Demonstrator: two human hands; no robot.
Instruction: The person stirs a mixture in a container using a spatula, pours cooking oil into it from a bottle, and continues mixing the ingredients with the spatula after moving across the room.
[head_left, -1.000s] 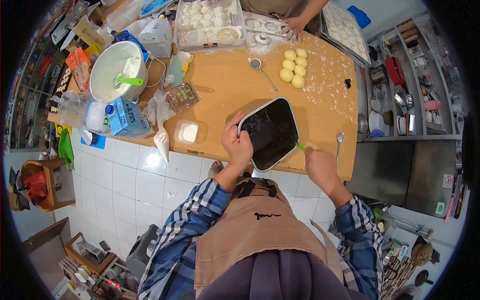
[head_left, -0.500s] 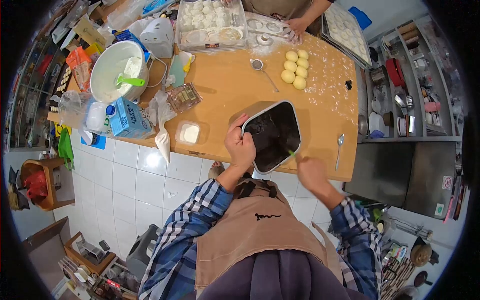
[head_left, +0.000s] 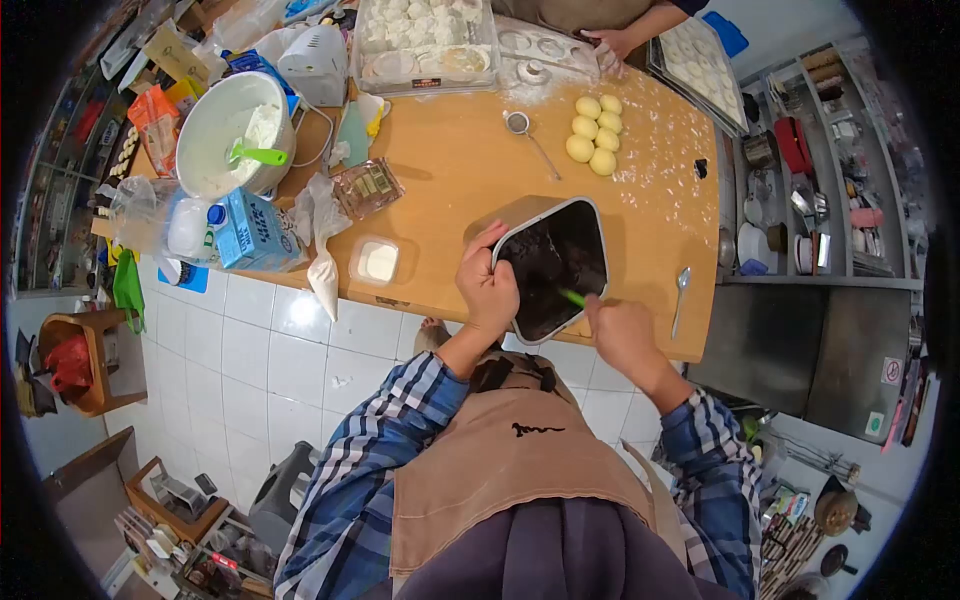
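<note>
A deep, squarish container with a pale rim (head_left: 604,245) is tilted toward me at the table's front edge. Dark brown, wet-looking material (head_left: 550,255) coats its inside. My left hand (head_left: 487,288) grips the container's left rim, thumb over the edge. My right hand (head_left: 622,338) is closed around a tool with a bright green handle (head_left: 572,297) that reaches into the container. The tool's far end is lost in the dark interior, so its kind cannot be made out.
Yellow dough balls (head_left: 596,135), a small strainer (head_left: 517,122) and a spoon (head_left: 681,300) lie on the table. At left are a white tub (head_left: 377,260), piping bag (head_left: 323,280), milk carton (head_left: 253,232) and large bowl (head_left: 192,130). Another person's hand (head_left: 610,48) is across the table.
My right hand has moved slightly left and up, putting the green-handled tool deeper over the container's opening. My left hand keeps its hold on the rim.
</note>
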